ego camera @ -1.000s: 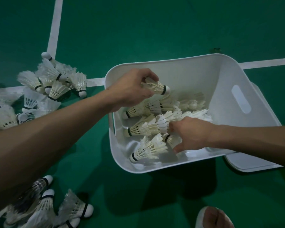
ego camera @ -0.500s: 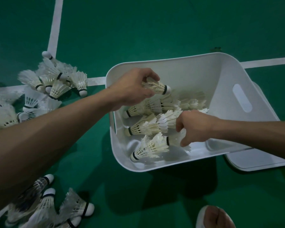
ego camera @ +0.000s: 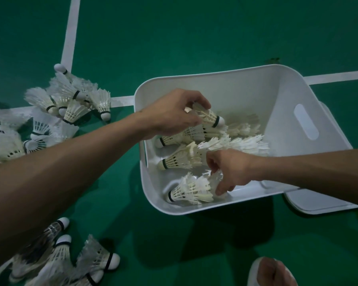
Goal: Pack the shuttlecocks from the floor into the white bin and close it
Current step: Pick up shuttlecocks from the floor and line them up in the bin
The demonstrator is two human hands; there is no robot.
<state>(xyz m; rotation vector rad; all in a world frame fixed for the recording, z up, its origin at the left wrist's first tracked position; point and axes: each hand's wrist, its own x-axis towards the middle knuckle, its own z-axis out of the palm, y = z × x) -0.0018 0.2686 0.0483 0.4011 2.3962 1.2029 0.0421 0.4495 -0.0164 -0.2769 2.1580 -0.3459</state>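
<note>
The left hand (ego camera: 172, 112) is held over the white bin (ego camera: 236, 89), its fingers and thumb curled round the feather skirt of 1 shuttlecock (ego camera: 210, 118), whose cork points right. Several more lie on their sides inside the bin. The nearest shuttlecock (ego camera: 188, 190) is pinched at its skirt by the curled fingers of the right hand (ego camera: 229, 170), though a second, nested skirt may be what is gripped. 2 loose heaps, the upper heap (ego camera: 70, 104) and the lower heap (ego camera: 74, 259), lie on the green floor (ego camera: 194, 34) left of the bin. The flat white lid (ego camera: 322, 205) lies at the bin's right side.

One white bin (ego camera: 215, 74), one lid (ego camera: 322, 205), two hands (ego camera: 170, 114) (ego camera: 230, 168), perhaps thirty shuttlecocks (ego camera: 180, 157).
</note>
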